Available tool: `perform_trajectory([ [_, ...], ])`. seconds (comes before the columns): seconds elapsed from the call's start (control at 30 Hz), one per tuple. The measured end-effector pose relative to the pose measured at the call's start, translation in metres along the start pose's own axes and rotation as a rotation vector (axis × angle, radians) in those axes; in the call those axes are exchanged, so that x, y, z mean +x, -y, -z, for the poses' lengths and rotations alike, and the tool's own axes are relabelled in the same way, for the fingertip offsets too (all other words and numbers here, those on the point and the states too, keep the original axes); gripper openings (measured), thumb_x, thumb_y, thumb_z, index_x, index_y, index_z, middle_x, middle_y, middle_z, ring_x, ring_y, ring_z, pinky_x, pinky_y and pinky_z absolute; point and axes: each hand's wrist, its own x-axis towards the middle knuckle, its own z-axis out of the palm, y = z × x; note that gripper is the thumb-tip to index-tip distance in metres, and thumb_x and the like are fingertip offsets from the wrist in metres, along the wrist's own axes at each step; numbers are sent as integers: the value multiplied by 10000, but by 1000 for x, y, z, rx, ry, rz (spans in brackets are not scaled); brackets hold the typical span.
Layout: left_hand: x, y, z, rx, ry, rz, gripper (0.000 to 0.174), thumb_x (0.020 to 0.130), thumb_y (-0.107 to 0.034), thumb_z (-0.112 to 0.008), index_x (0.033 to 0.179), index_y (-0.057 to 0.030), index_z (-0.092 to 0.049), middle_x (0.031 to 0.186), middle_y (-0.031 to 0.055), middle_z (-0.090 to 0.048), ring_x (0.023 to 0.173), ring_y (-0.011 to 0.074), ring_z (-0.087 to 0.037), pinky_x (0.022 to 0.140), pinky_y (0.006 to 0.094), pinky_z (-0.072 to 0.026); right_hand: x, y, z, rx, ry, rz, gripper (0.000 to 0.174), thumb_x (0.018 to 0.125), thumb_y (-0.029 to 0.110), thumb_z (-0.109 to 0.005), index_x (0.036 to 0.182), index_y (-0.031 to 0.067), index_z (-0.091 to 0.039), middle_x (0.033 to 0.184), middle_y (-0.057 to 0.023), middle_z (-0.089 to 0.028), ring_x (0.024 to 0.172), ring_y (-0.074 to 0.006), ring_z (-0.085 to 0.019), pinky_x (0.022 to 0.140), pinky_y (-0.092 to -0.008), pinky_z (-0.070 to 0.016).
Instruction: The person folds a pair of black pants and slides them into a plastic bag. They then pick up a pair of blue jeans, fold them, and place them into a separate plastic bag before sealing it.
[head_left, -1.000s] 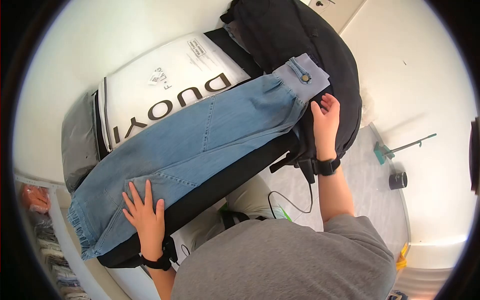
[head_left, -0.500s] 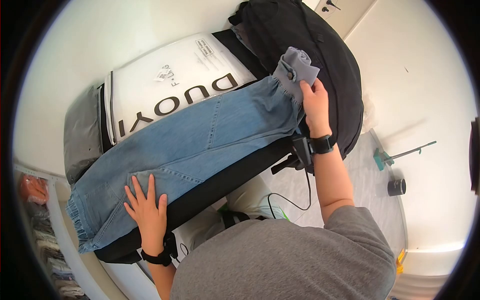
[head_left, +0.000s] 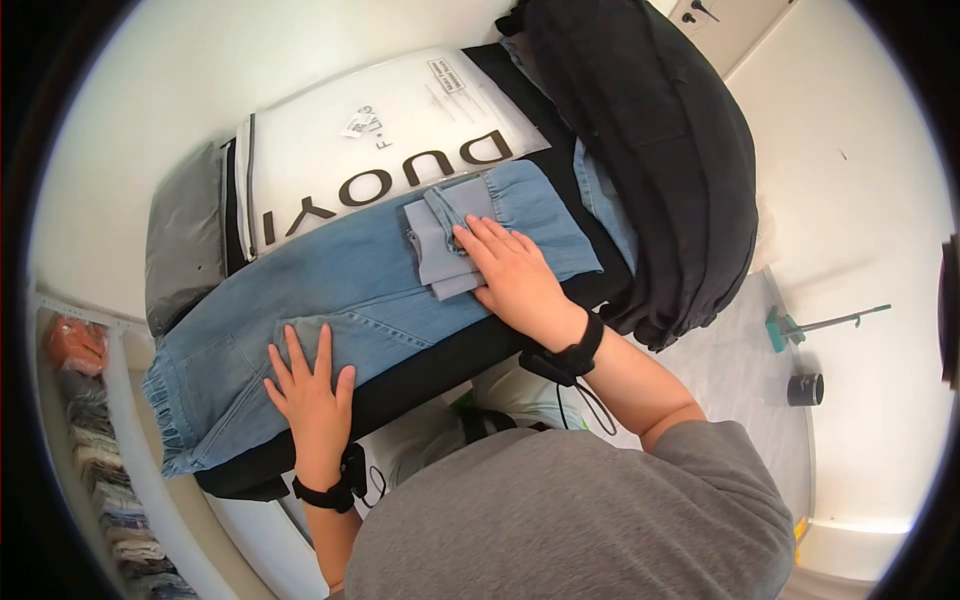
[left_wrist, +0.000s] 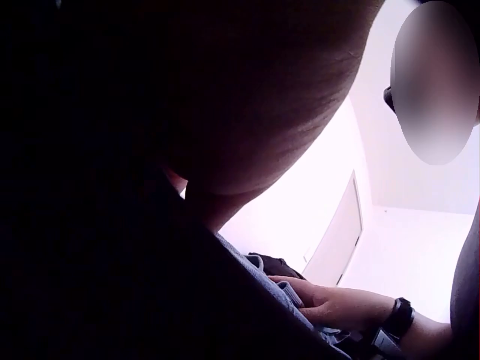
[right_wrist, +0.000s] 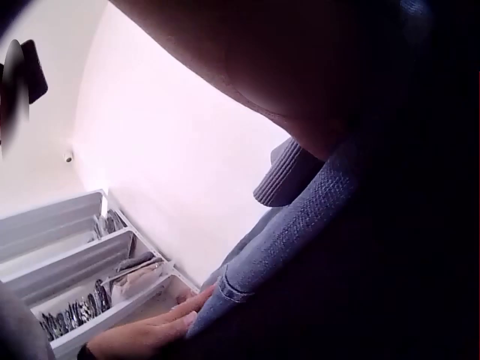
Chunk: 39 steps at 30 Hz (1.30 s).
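A pair of light blue jeans [head_left: 370,250] lies lengthwise in the head view, its elastic waist at the left. The right end is turned back over the leg, so the grey-blue cuff [head_left: 440,265] with its tab lies on top of the denim. My right hand [head_left: 530,290] rests on that cuff with the fingers stretched out. My left hand [head_left: 315,410] lies spread on the jeans near the waist, at the edge facing me. In the right wrist view, the ribbed cuff [right_wrist: 289,176] sticks out beside the denim.
Under the jeans is a black surface [head_left: 430,365]. Behind them lie a clear DUOYI bag [head_left: 300,150] and a grey wrapped packet [head_left: 187,240]. A heap of black clothing [head_left: 680,150] stands at the right, and a shelf with folded goods [head_left: 120,500] at the left.
My right hand took hold of the cuff, folded it leftward over the leg, and now rests flat on it. My left hand stays on the jeans. The whole scene shifts slightly rightward.
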Motion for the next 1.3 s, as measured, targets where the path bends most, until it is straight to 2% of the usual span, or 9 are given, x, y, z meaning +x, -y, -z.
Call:
perform_trajectory([
  [0.27, -1, 2, -2, -27, -31, -32, 549, 900, -378, -542, 1417, -241, -419, 1526, 184, -216, 1384, 462, -175, 1048, 672, -157, 3, -2, -7, -70, -14, -28, 768, 689, 85, -706, 1385, 64, -382, 1423, -125, -425, 1308, -257, -406, 968, -390, -377],
  [0.43, -1, 3, -4, -21, -48, -38, 555, 891, -388, -552, 1412, -246, -425, 1521, 188, -222, 1382, 462, -177, 1044, 675, -161, 9, -7, -8, 122, -59, -95, 675, 751, -26, -609, 1383, 61, -388, 1363, -142, -482, 1314, -299, -408, 1025, -444, -345],
  [0.6, -2, 2, -1, -50, -40, -34, 557, 885, -375, -562, 1409, -240, -431, 1519, 192, -225, 1383, 462, -173, 1045, 675, -157, 22, 4, 17, 123, -98, -109, 672, 756, 18, -644, 1375, 82, -391, 1377, -106, -477, 1314, -290, -407, 1052, -450, -328],
  [0.87, -1, 0, 3, -70, 16, -9, 555, 894, -374, -529, 1416, -219, -423, 1527, 201, -207, 1393, 461, -150, 1064, 661, -112, 5, 15, -13, -20, 79, -67, 737, 752, 59, -661, 1418, 189, -372, 1479, -61, -348, 1372, -272, -311, 1060, -579, -272],
  [1.07, -1, 1, 0, -71, 7, -7, 544, 906, -375, -514, 1419, -222, -419, 1530, 185, -209, 1399, 455, -140, 1071, 655, -96, 19, 12, 13, 436, -46, -189, 581, 829, -38, -525, 1372, 145, -433, 1439, -120, -416, 1387, -324, -303, 1110, -512, -209],
  [1.13, -1, 3, -3, -48, -55, -48, 551, 893, -370, -557, 1411, -236, -428, 1517, 200, -226, 1384, 472, -165, 1039, 684, -154, 21, 23, 24, 428, -128, -128, 603, 811, -49, -527, 1373, 148, -432, 1432, -130, -421, 1382, -332, -309, 1109, -512, -215],
  [1.2, -1, 2, 0, -53, -24, -30, 540, 907, -379, -523, 1416, -234, -422, 1524, 190, -217, 1393, 459, -149, 1053, 671, -128, 16, 36, 17, 357, -99, -97, 640, 789, -30, -562, 1384, 160, -422, 1451, -117, -394, 1386, -323, -299, 1102, -534, -223],
  [1.27, -1, 0, 1, -58, 8, -14, 529, 921, -389, -490, 1421, -231, -416, 1532, 179, -207, 1403, 447, -133, 1068, 659, -102, 4, 40, -11, 146, 135, 20, 695, 765, 8, -615, 1401, 194, -403, 1476, -99, -353, 1386, -310, -294, 1086, -565, -240],
  [1.3, -1, 0, 1, -54, 11, -13, 529, 923, -394, -486, 1422, -233, -414, 1533, 179, -206, 1404, 446, -132, 1067, 660, -103, 4, 44, -17, 9, 84, 67, 707, 744, 93, -693, 1385, 212, -421, 1455, -100, -364, 1355, -298, -332, 1045, -592, -282],
])
